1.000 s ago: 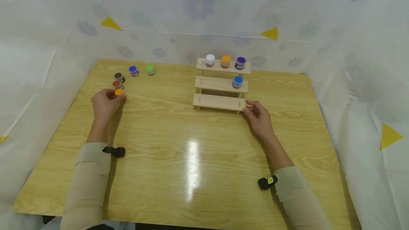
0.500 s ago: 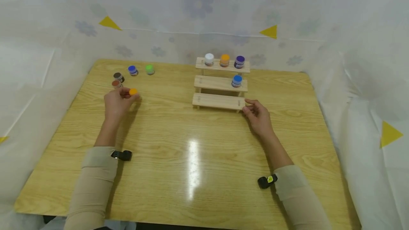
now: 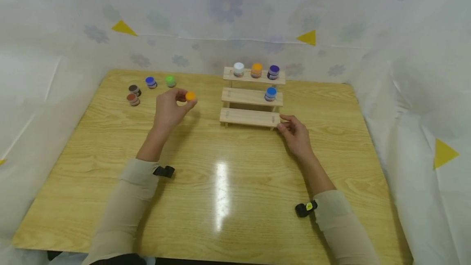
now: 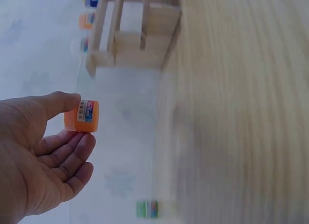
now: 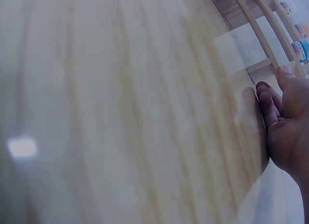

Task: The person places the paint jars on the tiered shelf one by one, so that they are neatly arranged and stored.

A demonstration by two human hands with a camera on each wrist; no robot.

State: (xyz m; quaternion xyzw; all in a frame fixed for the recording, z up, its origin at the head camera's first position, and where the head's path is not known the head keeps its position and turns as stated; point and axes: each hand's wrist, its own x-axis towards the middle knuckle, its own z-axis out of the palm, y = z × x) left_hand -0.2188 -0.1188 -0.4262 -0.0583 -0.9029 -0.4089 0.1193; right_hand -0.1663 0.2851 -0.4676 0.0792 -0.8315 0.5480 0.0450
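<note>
My left hand [image 3: 171, 108] pinches a small orange paint jar [image 4: 82, 117] between thumb and fingers, above the table. A wooden three-step stand [image 3: 250, 117] stands to the right of it. On the top step are a white jar [image 3: 238, 69], an orange-lidded jar [image 3: 256, 70] and a purple jar [image 3: 273, 72]. A blue jar [image 3: 270, 94] sits at the right end of the middle step. My right hand [image 3: 297, 137] holds the right end of the bottom step with thumb and index finger; the other fingers are partly hidden in the head view.
At the table's back left stand a green jar [image 3: 170, 81], a dark blue jar [image 3: 151, 82], a black-brown jar [image 3: 134, 90] and a reddish-brown jar [image 3: 133, 99]. A patterned white sheet [image 3: 176, 15] hangs behind the wooden table [image 3: 198, 207].
My left hand has carried the orange jar rightward and up, away from the reddish-brown jar towards the stand. The right hand keeps its place at the bottom step.
</note>
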